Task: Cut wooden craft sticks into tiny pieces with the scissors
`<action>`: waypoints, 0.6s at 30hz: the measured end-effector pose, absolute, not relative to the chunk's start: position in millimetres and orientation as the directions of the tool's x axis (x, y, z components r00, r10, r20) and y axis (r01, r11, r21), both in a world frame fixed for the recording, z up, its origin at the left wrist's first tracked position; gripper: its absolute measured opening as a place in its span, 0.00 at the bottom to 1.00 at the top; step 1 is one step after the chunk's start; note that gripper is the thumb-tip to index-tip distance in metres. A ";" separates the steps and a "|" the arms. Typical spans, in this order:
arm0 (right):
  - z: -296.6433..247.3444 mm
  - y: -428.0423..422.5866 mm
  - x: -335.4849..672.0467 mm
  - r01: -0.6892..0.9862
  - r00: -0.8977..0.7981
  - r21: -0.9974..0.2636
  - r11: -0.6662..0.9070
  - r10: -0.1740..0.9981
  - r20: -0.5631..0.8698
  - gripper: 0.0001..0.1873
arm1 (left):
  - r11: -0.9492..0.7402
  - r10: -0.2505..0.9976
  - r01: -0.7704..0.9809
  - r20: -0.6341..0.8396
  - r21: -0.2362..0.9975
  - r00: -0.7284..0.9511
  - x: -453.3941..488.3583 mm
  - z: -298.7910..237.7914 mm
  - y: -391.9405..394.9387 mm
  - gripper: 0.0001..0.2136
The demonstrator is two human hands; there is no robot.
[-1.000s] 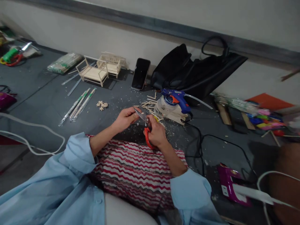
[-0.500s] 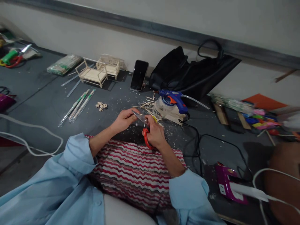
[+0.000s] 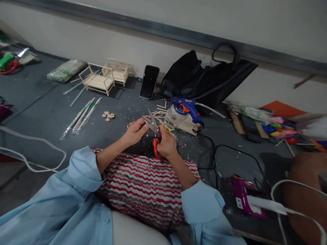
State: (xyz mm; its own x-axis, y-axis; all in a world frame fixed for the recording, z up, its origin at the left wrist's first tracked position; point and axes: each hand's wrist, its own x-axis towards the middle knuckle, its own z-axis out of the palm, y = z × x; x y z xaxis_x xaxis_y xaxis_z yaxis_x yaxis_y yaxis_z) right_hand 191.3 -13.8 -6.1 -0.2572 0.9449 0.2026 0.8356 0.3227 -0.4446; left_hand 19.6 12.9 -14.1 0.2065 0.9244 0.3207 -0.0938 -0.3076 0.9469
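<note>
My right hand (image 3: pixel 166 145) grips orange-handled scissors (image 3: pixel 154 134) whose blades stand apart, pointing up and left. My left hand (image 3: pixel 135 131) is pinched closed right at the blades, holding a small piece too tiny to name. Both hands hover over a red-and-white striped cloth (image 3: pixel 143 185) on my lap. Loose wooden sticks (image 3: pixel 160 114) and wood chips lie just beyond the hands. A blue glue gun (image 3: pixel 187 107) rests on a clear tape roll behind them.
On the dark mat: two small stick-built benches (image 3: pixel 102 79), wrapped stick packs (image 3: pixel 83 115), wooden snowflakes (image 3: pixel 108 116), a phone (image 3: pixel 149 82), a black bag (image 3: pixel 204 80), black cables (image 3: pixel 217 153), a magenta device (image 3: pixel 245 199) at right, white cord (image 3: pixel 33 146) at left.
The scissor blades have swung apart and upward. Both hands stayed close together, shifting slightly left in view as my head turned.
</note>
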 end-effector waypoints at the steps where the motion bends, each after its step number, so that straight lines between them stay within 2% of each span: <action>1: -6.1 -14.1 191.7 0.837 -0.255 -0.445 0.320 0.946 0.201 0.20 | -0.326 0.919 -0.071 0.334 0.943 0.212 19.5 -13.8 12.6 0.16; 5: -4.6 -15.4 195.4 0.841 -0.268 -0.435 0.322 0.946 0.182 0.23 | -0.346 0.908 -0.039 0.345 0.938 0.238 16.3 -10.8 14.1 0.16; 10: -0.5 -16.5 197.7 0.822 -0.309 -0.448 0.352 0.936 0.168 0.25 | -0.302 0.914 -0.103 0.319 0.948 0.251 13.9 -10.2 16.5 0.16; 18: -0.9 -15.6 195.7 0.814 -0.306 -0.467 0.347 0.938 0.163 0.22 | -0.329 0.910 -0.075 0.337 0.941 0.239 14.9 -10.3 14.9 0.16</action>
